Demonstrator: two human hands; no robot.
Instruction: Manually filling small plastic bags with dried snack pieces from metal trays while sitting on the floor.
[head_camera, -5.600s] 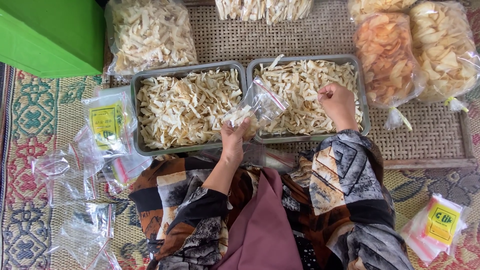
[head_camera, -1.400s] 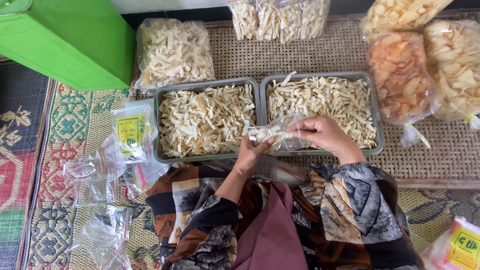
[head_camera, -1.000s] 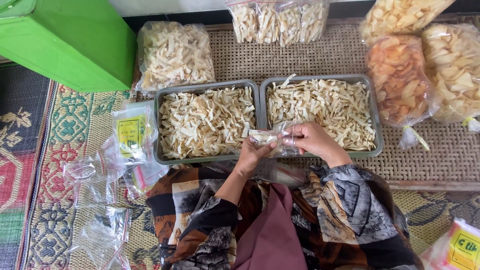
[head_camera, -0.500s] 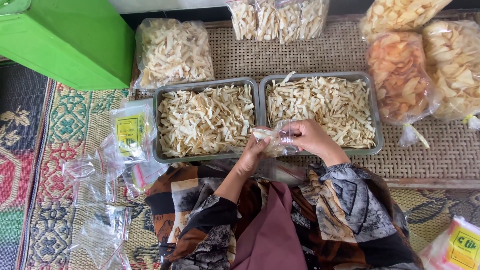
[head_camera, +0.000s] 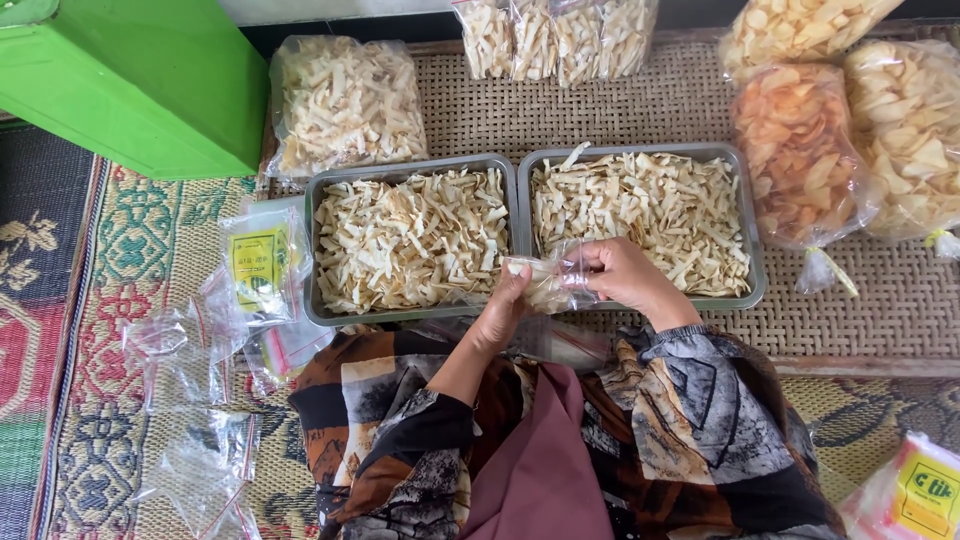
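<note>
Both hands grip one small clear bag (head_camera: 548, 281) of pale chips: the left hand (head_camera: 503, 312) clasps its left end, the right hand (head_camera: 628, 277) pinches its right end. The bag hangs between them, over the near edges of two chip-filled trays (head_camera: 510, 200) just beyond the hands.

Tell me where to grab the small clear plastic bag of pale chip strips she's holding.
Pinch the small clear plastic bag by its flat upper edge, coming from above. Its chip-filled belly bulges, so the thin edge gives the firmer hold. The left hand and right hand already hold its two ends.
</note>
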